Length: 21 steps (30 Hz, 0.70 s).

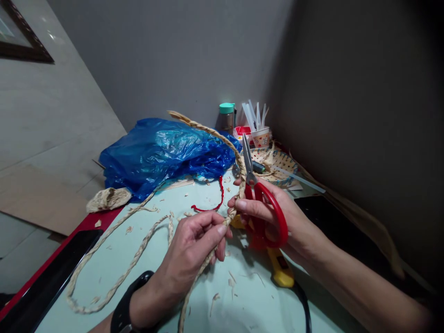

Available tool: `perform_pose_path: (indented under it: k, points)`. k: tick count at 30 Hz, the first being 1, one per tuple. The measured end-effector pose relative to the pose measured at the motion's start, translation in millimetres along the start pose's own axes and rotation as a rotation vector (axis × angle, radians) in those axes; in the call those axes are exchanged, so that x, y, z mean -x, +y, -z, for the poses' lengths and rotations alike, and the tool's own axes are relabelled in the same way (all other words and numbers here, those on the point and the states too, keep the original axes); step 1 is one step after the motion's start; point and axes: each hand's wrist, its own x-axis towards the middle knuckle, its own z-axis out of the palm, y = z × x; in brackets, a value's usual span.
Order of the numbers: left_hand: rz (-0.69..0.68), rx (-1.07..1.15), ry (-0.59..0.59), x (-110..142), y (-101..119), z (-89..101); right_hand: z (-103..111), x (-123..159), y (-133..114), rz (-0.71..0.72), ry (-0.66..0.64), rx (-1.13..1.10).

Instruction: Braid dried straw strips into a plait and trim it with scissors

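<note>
A tan braided cord [211,133] runs through both hands, its loose end arching up to the left. My left hand [199,240] pinches the cord low between thumb and fingers. My right hand [265,210] grips the cord a little higher and also holds red-handled scissors [280,217], their blades pointing up beside the cord and looking closed. More of the cord loops over the table on the left and drops toward the front edge. Beneath my right hand lies a yellow-handled tool [281,272] with a black cable.
Behind stand a blue plastic bag [152,148], a jar with a teal lid [226,115], a cup of translucent sticks [261,137] and a woven basket [287,171]. Red yarn [221,194] and fibre scraps lie on the pale green table [249,305]. A tan bundle [108,200] sits left.
</note>
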Motion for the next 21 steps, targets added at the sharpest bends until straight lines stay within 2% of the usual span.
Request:
perform_pose_path:
  k: [8,12,15,18,21]
  points:
    - [-0.053,-0.066,0.039,0.4,0.8,2.3,2.9,-1.0,2.9,-0.033,-0.021,-0.038]
    - [0.002,0.069,-0.002,-0.5,-0.8,-1.0,3.8,-3.6,3.7,-0.024,0.011,-0.044]
    - [0.052,0.206,0.015,-0.3,-1.4,-4.0,2.8,-4.9,2.5,0.005,0.028,-0.01]
    - [0.059,0.256,0.076,-0.6,-1.2,-3.8,1.2,-5.9,1.0,0.026,0.038,0.076]
    - [0.028,0.242,0.203,-2.4,-1.0,-0.2,2.6,-5.6,0.5,0.117,0.088,0.342]
